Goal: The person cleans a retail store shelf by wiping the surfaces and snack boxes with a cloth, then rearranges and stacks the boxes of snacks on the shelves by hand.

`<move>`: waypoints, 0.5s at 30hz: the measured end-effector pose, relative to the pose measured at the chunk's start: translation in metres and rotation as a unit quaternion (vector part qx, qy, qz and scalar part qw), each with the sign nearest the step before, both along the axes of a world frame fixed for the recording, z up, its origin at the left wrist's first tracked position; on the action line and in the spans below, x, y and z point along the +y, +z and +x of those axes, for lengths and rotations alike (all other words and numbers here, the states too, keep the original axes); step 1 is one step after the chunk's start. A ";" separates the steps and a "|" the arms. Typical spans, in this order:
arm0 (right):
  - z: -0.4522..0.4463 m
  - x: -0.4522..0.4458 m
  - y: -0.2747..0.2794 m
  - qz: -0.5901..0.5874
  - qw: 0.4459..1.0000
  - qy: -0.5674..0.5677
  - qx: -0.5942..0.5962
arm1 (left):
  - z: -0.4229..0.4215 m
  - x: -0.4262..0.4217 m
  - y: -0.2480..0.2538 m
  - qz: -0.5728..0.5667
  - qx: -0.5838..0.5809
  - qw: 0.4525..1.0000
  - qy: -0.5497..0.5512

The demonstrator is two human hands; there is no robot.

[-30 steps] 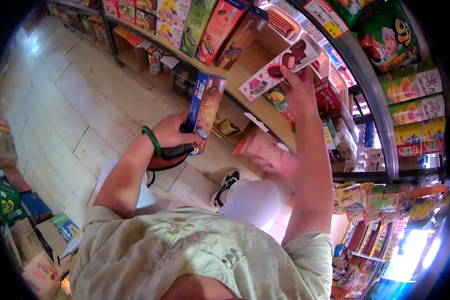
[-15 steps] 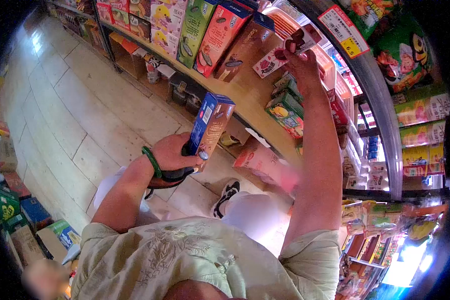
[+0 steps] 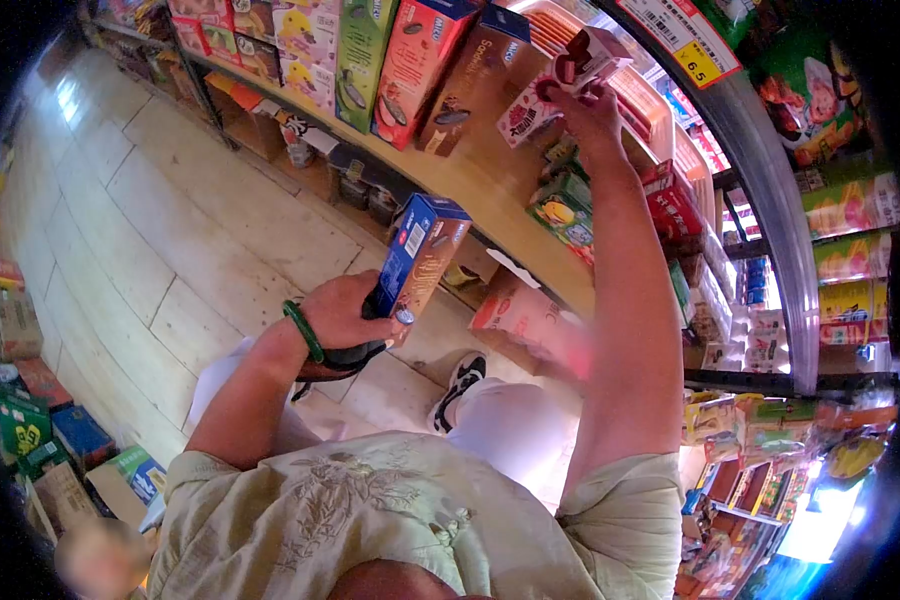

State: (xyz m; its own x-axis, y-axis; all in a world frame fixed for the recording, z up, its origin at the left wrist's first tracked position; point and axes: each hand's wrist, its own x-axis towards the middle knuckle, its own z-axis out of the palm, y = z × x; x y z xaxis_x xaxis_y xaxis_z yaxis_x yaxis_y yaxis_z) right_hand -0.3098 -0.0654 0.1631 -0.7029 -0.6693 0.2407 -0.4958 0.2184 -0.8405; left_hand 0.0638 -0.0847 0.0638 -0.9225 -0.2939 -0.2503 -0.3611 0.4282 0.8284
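In my left hand is a blue-and-brown biscuit box, held upright and slightly tilted above the floor. Something dark sits under that palm; I cannot make out what. A green bangle circles the wrist. My right hand reaches over the wooden shelf, its fingers closed on a pink-and-white biscuit box with dark round biscuits printed on it. A brown sandwich biscuit box stands just left of it. Green boxes lie below the right wrist.
Red and green biscuit boxes line the shelf further left. A price tag hangs on the curved rail at upper right. A pink package lies below the shelf. Cartons and a person are at lower left.
The view has shifted a little, so the shelf boxes sit slightly further left. Both hands keep their boxes; the left one's box has turned slightly, showing more of its blue side.
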 end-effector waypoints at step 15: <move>0.006 -0.002 0.014 -0.165 0.977 0.038 -0.133 | 0.003 0.001 -0.018 -0.052 0.024 0.998 0.007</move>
State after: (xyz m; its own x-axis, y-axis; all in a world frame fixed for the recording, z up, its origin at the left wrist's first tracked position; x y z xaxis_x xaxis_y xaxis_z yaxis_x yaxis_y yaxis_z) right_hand -0.3036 -0.0677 0.1768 -0.7220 -0.6382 0.2672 -0.2540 -0.1148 -0.9604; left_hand 0.0671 -0.0840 0.0459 -0.9286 -0.3281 -0.1732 -0.3282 0.5088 0.7958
